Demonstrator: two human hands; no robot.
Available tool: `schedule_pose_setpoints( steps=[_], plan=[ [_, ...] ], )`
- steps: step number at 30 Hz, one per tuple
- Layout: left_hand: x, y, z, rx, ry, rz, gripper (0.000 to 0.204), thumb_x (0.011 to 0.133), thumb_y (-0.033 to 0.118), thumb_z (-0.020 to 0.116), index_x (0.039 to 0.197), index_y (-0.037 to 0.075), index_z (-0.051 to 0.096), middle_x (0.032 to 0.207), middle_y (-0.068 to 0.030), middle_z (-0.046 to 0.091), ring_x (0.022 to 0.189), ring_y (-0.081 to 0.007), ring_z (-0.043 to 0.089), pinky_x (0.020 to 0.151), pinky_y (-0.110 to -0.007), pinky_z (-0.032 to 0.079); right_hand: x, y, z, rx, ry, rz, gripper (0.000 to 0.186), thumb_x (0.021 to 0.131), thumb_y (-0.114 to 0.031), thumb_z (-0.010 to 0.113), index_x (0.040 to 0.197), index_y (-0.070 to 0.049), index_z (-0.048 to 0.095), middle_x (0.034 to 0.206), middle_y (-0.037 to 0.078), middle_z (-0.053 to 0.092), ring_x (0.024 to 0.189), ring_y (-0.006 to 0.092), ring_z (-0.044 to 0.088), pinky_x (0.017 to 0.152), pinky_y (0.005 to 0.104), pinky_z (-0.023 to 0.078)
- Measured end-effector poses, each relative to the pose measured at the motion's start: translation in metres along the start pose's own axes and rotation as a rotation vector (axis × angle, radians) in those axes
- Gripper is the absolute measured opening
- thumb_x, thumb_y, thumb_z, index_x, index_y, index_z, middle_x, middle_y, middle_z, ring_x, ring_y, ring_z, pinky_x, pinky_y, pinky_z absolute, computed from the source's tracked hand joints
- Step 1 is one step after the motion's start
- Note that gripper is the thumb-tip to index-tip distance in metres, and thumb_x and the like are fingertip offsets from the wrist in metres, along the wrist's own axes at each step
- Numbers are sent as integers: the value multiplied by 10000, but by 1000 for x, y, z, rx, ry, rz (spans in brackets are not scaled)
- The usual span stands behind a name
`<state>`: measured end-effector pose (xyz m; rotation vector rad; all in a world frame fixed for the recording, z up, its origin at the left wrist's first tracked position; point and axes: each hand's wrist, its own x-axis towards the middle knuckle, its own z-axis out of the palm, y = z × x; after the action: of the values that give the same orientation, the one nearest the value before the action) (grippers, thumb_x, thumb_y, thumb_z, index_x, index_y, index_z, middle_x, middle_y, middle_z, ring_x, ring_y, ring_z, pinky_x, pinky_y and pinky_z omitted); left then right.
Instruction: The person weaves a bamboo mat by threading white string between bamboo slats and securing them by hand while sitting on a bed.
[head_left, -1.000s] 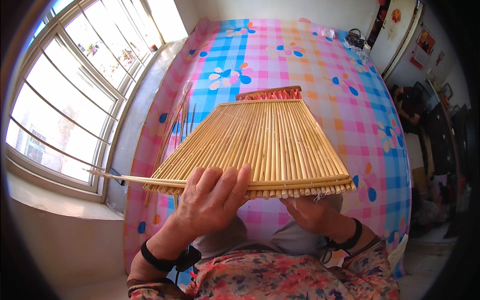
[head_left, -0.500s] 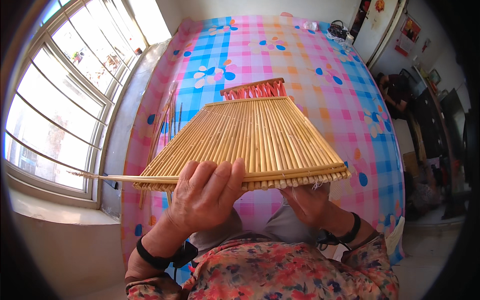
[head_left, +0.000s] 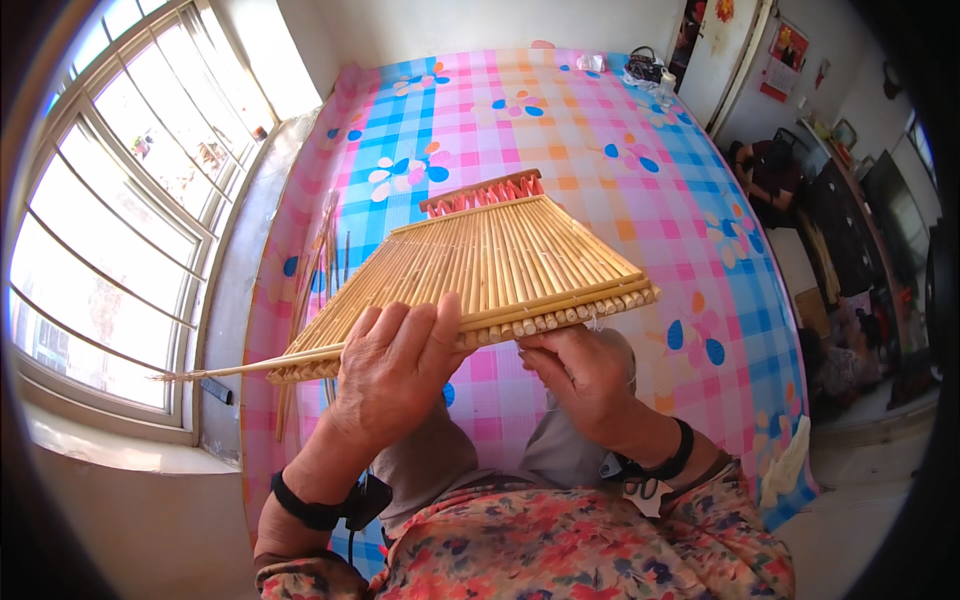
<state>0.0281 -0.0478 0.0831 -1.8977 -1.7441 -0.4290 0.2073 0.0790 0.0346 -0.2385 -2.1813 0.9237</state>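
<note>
A panel of yellow plant stalks, laid side by side, slopes away from me above the bed. Along its near edge a thin stalk lies crosswise, its frayed tip sticking out left. My left hand is closed over this edge, pressing crosswise stalk and panel together. My right hand is just below the near edge, right of the left hand, with thumb and fingers pinched. Fine white thread shows at the stalk ends and beside that hand. What the fingertips pinch is mostly hidden; it appears to be thread.
A wooden strip with red lacing lies at the panel's far end. Loose thin stalks rest at left on the checked bed cover. The barred window is at left. A person sits at far right beside furniture.
The panel's right side has tilted, showing more of its cut stalk ends. My right hand has come out from under the edge, moving left, fingers pinched. The left hand keeps its hold.
</note>
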Motion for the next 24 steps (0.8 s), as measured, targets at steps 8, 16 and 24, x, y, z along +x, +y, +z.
schedule_pose_setpoints(
  steps=[8,16,24],
  plan=[
    [7,-1,-10,14,63,-58,486,670,197,790,1074,-5,610,831,-76,582,721,-250,579,638,-385,479,26,5,3,-355,107,-377,191,810,-37,683,988,-2,624,814,120,631,660,253,640,522,338,492],
    [10,4,-15,-25,46,-3,447,745,227,743,1099,-1,592,809,-47,546,708,-220,550,627,-371,456,10,27,-5,-361,108,-546,175,761,-46,658,927,0,628,811,106,617,622,212,622,491,321,497],
    [27,-8,-19,23,63,-75,488,737,216,756,1136,0,577,833,-73,569,759,-248,577,655,-384,467,32,7,-31,-554,190,-477,234,734,-25,712,945,-4,611,819,101,587,640,281,597,518,344,483]
  ],
)
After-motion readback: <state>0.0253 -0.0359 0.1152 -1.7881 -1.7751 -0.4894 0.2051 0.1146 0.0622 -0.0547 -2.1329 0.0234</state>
